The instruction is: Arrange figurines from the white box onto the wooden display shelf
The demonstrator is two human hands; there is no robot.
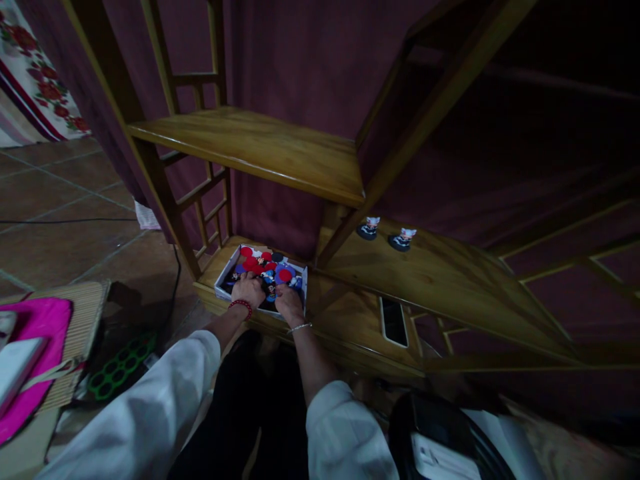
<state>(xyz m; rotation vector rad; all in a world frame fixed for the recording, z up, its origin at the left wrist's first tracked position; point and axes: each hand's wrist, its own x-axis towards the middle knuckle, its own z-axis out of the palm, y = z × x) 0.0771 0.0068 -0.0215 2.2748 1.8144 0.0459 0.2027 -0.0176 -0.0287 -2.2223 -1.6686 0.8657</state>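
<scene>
A shallow white box (219, 292) stands on the low wooden shelf, filled with small figurines (270, 275) in red, blue and black. Both hands reach down into its near side. My left hand (249, 291), with a red bead bracelet on the wrist, curls its fingers down among the figurines. My right hand (290, 304), wearing a thin light bracelet, bends its fingers beside a blue and red figurine (285, 275). What the fingertips hold, if anything, is hidden. On the shelf to the right stand two small white-headed figurines (369, 227) on dark round bases.
A wooden shelf board (250, 143) juts out above the box, and a slanted post (390, 160) rises to its right. A phone (394, 322) lies on the lower board. A bright pink mat (47, 340) is at left; a black stool (425, 413) holds white items at right.
</scene>
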